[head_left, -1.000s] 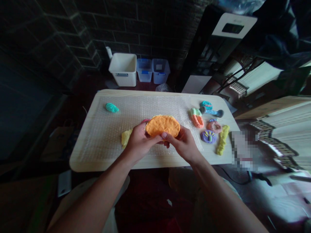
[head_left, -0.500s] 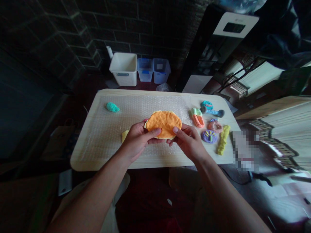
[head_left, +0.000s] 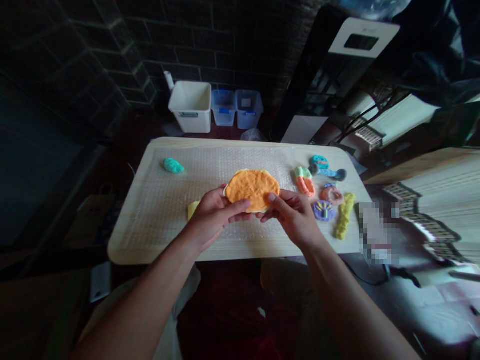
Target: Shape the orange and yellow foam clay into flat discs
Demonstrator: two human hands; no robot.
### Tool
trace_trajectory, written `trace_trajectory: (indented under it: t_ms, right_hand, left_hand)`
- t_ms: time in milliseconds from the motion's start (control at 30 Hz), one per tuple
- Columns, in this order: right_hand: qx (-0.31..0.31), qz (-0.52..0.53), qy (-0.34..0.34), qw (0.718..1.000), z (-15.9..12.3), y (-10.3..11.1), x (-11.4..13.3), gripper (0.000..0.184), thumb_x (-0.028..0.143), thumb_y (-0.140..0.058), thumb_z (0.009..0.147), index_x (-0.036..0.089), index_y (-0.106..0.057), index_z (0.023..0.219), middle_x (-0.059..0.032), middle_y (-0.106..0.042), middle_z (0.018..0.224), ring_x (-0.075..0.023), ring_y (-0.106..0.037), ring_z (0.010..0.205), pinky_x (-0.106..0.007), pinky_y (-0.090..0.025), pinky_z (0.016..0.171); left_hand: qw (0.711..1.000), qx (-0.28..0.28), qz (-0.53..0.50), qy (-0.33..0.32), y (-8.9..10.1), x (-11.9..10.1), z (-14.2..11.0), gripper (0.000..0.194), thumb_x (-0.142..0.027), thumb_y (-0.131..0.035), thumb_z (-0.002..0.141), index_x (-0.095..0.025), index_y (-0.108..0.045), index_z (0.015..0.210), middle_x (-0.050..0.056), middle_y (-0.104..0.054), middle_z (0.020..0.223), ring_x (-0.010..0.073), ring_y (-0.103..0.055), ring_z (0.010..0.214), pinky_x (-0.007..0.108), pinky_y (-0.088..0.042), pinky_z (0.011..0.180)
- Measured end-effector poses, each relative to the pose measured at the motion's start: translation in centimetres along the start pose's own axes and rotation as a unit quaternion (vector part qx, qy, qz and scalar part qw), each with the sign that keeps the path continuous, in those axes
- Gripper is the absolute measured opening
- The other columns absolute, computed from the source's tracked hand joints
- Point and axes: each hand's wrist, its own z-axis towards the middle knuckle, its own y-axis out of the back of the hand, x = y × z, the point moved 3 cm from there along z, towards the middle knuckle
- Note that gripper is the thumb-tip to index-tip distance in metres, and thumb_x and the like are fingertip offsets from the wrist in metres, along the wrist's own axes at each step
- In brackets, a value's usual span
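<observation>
Between both hands, above the table, is a flat oval piece of orange modelling clay (head_left: 252, 189) with a pale yellow layer showing at its edge. My left hand (head_left: 213, 214) grips its lower left side, thumb on the orange face and fingers beneath. On the lower right, my right hand (head_left: 294, 215) pinches it the same way. A yellow piece (head_left: 192, 209) lies partly hidden behind my left hand. Far to the left sits a teal clay lump (head_left: 173, 165) on the bubble wrap (head_left: 150, 200).
Several clay shapes lie on the table's right side: an orange-and-green loop (head_left: 305, 182), a blue bar with grey ends (head_left: 329, 173), a purple disc (head_left: 323, 211) and a bumpy yellow strip (head_left: 344, 216). Beyond the table (head_left: 127, 250) stand a white bin (head_left: 193, 107) and two blue tubs (head_left: 249, 112).
The orange clay has risen very slightly in view. My right thumb has shifted a little along its lower right edge; both hands keep their hold.
</observation>
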Motion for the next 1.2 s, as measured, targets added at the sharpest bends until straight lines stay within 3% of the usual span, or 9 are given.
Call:
trace_trajectory:
  t_ms: [200,533,767,900,1033,1200]
  right_hand:
    - [0.009,-0.063,0.032,0.997,0.0,-1.1,0.1,0.032,0.042,-0.094,0.079,0.017,-0.075,0.089,-0.0025,-0.074,0.075,-0.0131,-0.065,0.061,-0.026,-0.054,0.055]
    - [-0.007,-0.093,0.018,0.995,-0.3,-1.1,0.2,0.03,0.039,-0.094,0.079,0.017,-0.075,0.081,-0.0015,-0.07,0.067,-0.0117,-0.058,0.055,-0.026,-0.048,0.05]
    - [0.0,-0.048,0.019,0.999,-0.1,-0.9,0.1,0.032,0.039,-0.098,0.073,0.018,-0.075,0.081,-0.0006,-0.071,0.069,-0.0116,-0.06,0.057,-0.025,-0.051,0.053]
    - [0.026,-0.004,-0.011,1.0,-0.1,-0.6,0.2,0.03,0.043,-0.093,0.079,0.018,-0.079,0.086,-0.0039,-0.077,0.076,-0.0151,-0.07,0.065,-0.028,-0.059,0.06]
    - [0.028,0.015,-0.026,0.999,-0.2,-0.1,0.3,0.027,0.042,-0.092,0.083,0.018,-0.08,0.085,-0.0049,-0.078,0.074,-0.0164,-0.075,0.065,-0.029,-0.063,0.063]
    - [0.019,0.029,-0.042,0.998,-0.2,0.3,0.1,0.036,0.053,-0.087,0.085,0.018,-0.079,0.084,-0.0045,-0.076,0.067,-0.0182,-0.076,0.061,-0.032,-0.064,0.064]
  left_hand:
    - [0.995,-0.039,0.063,-0.062,-0.3,0.9,0.2,0.054,-0.028,-0.1,0.066,-0.011,-0.07,0.108,0.013,-0.082,0.103,0.02,-0.076,0.075,0.033,-0.065,0.069]
    - [0.994,-0.001,0.075,-0.078,-0.9,0.9,-0.1,0.053,-0.032,-0.096,0.074,-0.015,-0.063,0.112,0.012,-0.08,0.107,0.0222,-0.079,0.079,0.033,-0.067,0.069]
    - [0.997,-0.032,0.052,-0.048,-0.3,0.7,0.1,0.055,-0.03,-0.098,0.071,-0.013,-0.069,0.114,0.011,-0.081,0.102,0.022,-0.079,0.079,0.033,-0.068,0.071]
    - [0.998,-0.013,0.038,-0.047,0.1,0.4,0.0,0.049,-0.026,-0.096,0.073,-0.014,-0.072,0.114,0.011,-0.08,0.113,0.0218,-0.078,0.09,0.032,-0.068,0.078]
    - [0.998,-0.028,0.033,-0.048,0.7,0.4,0.1,0.047,-0.021,-0.099,0.068,-0.015,-0.075,0.108,0.009,-0.082,0.104,0.0207,-0.078,0.083,0.031,-0.067,0.073]
    - [0.999,-0.027,0.007,-0.035,0.8,-0.1,0.1,0.036,-0.03,-0.096,0.074,-0.014,-0.078,0.101,0.011,-0.082,0.103,0.0224,-0.079,0.088,0.031,-0.067,0.076]
